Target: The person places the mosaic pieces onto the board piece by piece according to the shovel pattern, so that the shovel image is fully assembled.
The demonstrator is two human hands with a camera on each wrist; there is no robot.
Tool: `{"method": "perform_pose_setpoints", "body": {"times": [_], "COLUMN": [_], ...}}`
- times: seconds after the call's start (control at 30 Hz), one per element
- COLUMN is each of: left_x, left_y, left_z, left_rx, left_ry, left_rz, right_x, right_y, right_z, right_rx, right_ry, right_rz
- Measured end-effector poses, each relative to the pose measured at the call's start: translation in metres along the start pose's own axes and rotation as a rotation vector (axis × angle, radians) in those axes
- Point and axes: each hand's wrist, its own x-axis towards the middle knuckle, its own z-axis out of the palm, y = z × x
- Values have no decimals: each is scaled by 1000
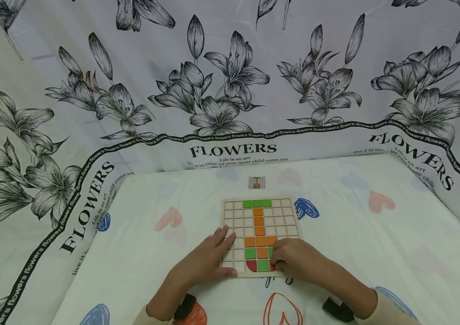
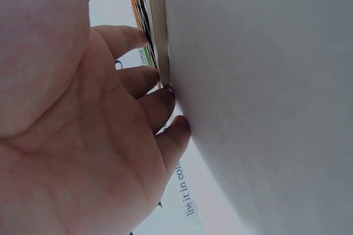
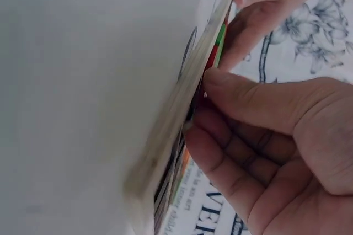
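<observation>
A square wooden grid board lies on the table with flat tiles in its cells. A green row tops an orange column; lower down are more orange and green tiles and a rounded red tile. My left hand rests at the board's left side, fingers spread along its edge and thumb near the front corner. My right hand pinches another red tile at the bottom of the pattern, right of a green tile. The fingers hide part of it.
Behind the board lies a small picture card with a similar pattern. The table has a white cloth printed with hearts. A flower-printed curtain stands around the back and sides. Black straps sit at both wrists.
</observation>
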Motion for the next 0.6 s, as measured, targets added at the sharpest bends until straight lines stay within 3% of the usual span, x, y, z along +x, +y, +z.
{"method": "perform_pose_setpoints", "body": {"times": [0.3,0.6], "left_x": [-2,-1], "left_y": [1,0], "left_z": [-2,-3], "left_rx": [-18,-32], "left_ry": [-17,-31], "left_rz": [-19,-31], "right_x": [-8,-23], "right_y": [2,11], "right_z": [-10,-23], "right_rx": [138,67], "right_ry": [-41,-4], "right_rz": [9,75]}}
